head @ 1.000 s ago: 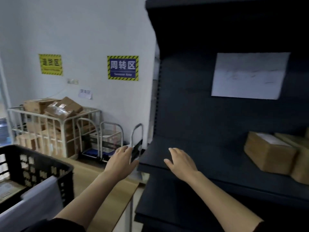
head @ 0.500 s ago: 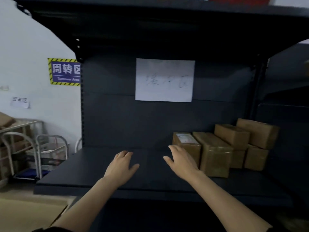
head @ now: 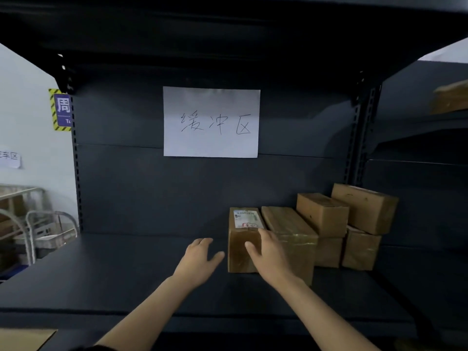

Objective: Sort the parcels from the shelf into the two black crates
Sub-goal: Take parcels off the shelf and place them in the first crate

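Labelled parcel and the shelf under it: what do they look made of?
Labelled parcel: looks like brown cardboard, matte tan, with a slight sheen that may be clear tape; a white paper label sits on top. Shelf: probably painted sheet metal, judging by its smooth dark matte surface and the slotted upright beside it, though that is not certain.
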